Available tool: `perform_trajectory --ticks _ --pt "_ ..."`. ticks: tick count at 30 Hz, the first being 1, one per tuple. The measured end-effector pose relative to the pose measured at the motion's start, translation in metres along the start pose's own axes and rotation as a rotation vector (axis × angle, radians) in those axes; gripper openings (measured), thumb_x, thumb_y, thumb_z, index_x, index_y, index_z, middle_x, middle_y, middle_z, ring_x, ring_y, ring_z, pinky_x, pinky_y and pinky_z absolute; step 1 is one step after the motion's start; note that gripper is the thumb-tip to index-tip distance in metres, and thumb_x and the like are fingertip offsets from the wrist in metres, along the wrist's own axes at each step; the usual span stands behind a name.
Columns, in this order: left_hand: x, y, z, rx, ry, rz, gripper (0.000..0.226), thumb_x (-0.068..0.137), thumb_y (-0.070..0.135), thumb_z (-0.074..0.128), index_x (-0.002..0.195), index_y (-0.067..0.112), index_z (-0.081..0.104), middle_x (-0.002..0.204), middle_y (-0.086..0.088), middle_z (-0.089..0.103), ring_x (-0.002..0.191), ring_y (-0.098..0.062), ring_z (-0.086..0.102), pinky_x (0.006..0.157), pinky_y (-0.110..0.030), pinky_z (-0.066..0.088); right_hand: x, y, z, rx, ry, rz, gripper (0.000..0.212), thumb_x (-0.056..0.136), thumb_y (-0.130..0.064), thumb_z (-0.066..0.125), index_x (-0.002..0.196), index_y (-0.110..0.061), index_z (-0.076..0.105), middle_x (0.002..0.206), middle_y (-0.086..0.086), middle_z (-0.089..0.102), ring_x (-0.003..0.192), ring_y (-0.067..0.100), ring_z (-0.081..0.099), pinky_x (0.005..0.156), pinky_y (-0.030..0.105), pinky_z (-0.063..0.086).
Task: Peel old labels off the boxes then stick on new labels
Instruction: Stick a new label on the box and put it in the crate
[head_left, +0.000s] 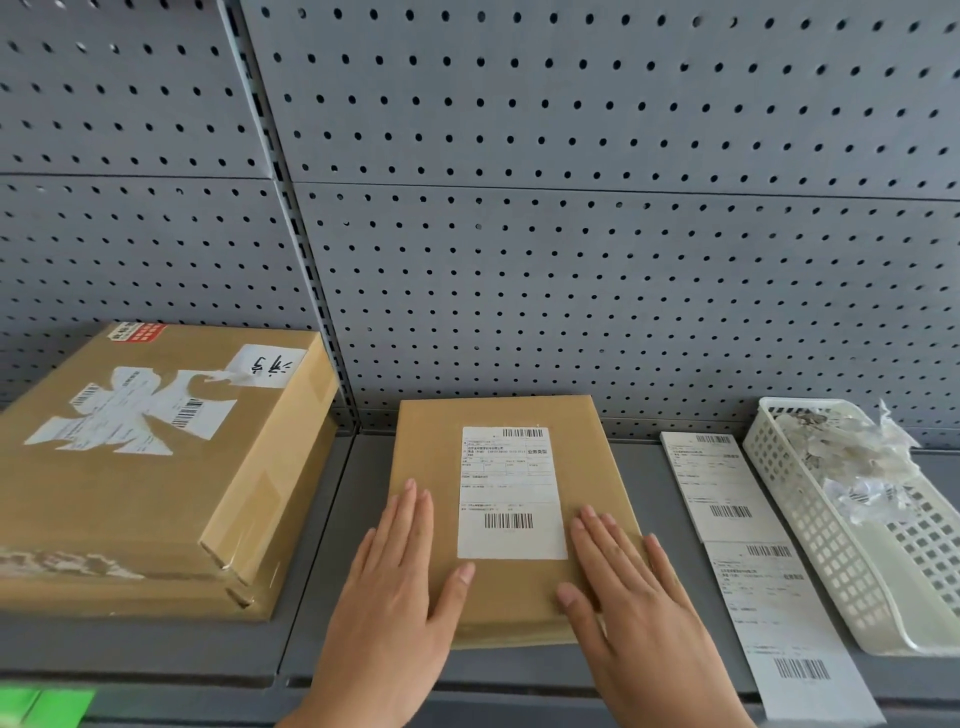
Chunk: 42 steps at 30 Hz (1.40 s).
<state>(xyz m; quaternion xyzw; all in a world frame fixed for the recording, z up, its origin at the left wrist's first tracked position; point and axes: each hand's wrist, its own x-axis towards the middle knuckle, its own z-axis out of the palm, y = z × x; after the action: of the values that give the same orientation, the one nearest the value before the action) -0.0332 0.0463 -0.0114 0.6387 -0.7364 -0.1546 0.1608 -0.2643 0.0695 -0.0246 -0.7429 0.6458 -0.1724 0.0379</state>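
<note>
Left hand (395, 582) and right hand (628, 587), grip wide and flat, press box (431, 452) on grey shelf (358, 493) below pegboard (623, 260).

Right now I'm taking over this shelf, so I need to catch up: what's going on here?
A person rests both hands flat on the small box: left hand and right hand either side of its intact white label. The bigger box at left bears a torn, partly peeled label. A strip of printed labels lies at right, beside a white basket of crumpled scraps.
</note>
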Motion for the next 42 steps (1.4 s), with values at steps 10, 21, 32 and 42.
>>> perform_trajectory --ticks 10,21,32,42 --pt "0.03 -0.01 -0.013 -0.883 -0.117 -0.51 0.111 0.073 0.062 0.072 0.161 0.037 0.009 0.141 0.022 0.052 0.125 -0.007 0.056 0.1 -0.032 0.044 0.036 0.018 -0.024 0.91 -0.209 0.574 0.081 0.09 -0.053 0.062 0.157 -0.036 0.02 0.132 -0.028 0.048 0.111 -0.004 0.052 0.088 0.017 0.039" --pt "0.035 -0.008 -0.015 -1.132 -0.161 -0.495 0.052 0.088 0.034 0.075 0.134 0.042 0.053 0.108 0.023 0.074 0.092 0.004 0.07 0.079 -0.025 0.049 0.032 0.013 -0.021 1.097 -0.159 0.636 0.04 0.088 -0.035 0.072 0.119 -0.051 0.052 0.103 -0.022 0.073 0.094 0.004 0.071 0.084 0.031 0.054" --pt "0.041 0.013 -0.03 -1.137 -0.258 -0.292 0.048 0.092 0.029 0.071 0.133 0.046 0.054 0.116 0.017 0.073 0.105 -0.005 0.071 0.095 -0.037 0.052 0.002 0.013 -0.039 1.127 0.075 0.686 0.056 0.077 -0.045 0.075 0.127 -0.051 0.051 0.107 -0.021 0.072 0.097 0.005 0.071 0.085 0.033 0.056" --pt "0.018 0.092 -0.026 -1.107 -0.317 -0.161 0.044 0.091 0.031 0.069 0.131 0.044 0.056 0.117 0.017 0.073 0.106 -0.005 0.07 0.102 -0.042 0.05 -0.058 0.052 -0.084 1.112 0.255 0.732 0.058 0.08 -0.051 0.075 0.131 -0.055 0.048 0.113 -0.022 0.07 0.099 0.005 0.07 0.091 0.038 0.056"
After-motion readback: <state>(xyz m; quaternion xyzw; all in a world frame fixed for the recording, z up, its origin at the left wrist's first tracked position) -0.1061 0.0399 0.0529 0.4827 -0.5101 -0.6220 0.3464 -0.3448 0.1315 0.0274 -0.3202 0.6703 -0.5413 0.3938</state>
